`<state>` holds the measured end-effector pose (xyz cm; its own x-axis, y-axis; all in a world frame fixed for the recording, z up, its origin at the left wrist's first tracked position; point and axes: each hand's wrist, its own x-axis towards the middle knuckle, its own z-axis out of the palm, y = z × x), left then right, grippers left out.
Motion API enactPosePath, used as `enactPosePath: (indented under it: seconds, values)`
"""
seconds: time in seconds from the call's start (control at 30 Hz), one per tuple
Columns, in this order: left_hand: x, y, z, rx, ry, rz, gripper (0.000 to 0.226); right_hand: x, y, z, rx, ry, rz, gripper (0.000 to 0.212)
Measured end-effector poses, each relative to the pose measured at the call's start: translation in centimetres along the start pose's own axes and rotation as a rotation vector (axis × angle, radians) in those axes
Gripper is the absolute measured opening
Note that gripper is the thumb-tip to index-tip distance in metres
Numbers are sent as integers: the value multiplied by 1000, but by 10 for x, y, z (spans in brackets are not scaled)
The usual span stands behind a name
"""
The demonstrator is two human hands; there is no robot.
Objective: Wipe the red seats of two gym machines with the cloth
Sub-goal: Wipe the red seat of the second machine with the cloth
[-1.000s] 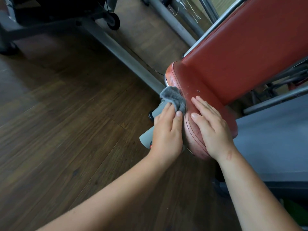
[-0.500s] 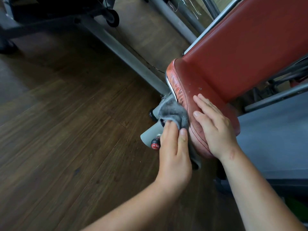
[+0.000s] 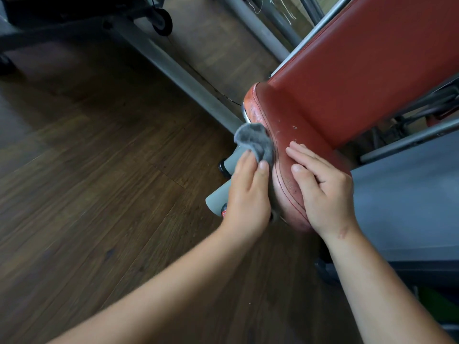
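Note:
A red padded seat point(image 3: 285, 125) with stitched seams juts toward me, and a red back pad point(image 3: 372, 70) rises behind it. My left hand point(image 3: 248, 194) presses a grey fluffy cloth point(image 3: 255, 141) against the seat's left side edge; the cloth bunches up above my fingertips. My right hand point(image 3: 323, 189) lies flat on the seat's top surface near its front end, fingers together, holding nothing. The seat's front lower edge is hidden behind both hands.
A grey metal frame bar point(image 3: 173, 70) runs diagonally across the dark wooden floor point(image 3: 87, 194) behind the seat. A grey tube with a red cap point(image 3: 218, 198) sticks out under the seat. A small wheel point(image 3: 162, 21) sits at top. A grey platform point(image 3: 409, 199) is on the right.
My left hand slid down the seat's side edge with the cloth, then came back up a little. The right hand stayed resting on the seat.

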<state>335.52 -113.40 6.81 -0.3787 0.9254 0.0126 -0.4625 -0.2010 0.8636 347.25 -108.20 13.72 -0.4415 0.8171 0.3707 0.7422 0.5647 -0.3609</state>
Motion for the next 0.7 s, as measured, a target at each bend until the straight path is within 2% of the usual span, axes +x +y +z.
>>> enactPosePath:
  seconds: [0.07, 0.17, 0.23, 0.43, 0.6, 0.7]
  values:
    - [-1, 0, -2, -52, 9, -47, 34, -1, 0, 1, 16, 5, -15, 30]
    - [-41, 3, 11, -37, 56, -97, 21, 0, 1, 0, 30, 5, -24, 29]
    - [-51, 5, 14, 12, 56, -65, 20, 0, 1, -1, 34, -8, -18, 29]
    - [14, -4, -6, 80, -27, -16, 33, 1, 1, 0, 20, -12, -17, 29]
    - [-45, 4, 8, 69, 13, -3, 16, 4, -1, -2, 6, -15, -20, 29]
    - [-24, -1, 4, 87, -5, 15, 25, 3, -2, -2, -4, -16, -17, 29]
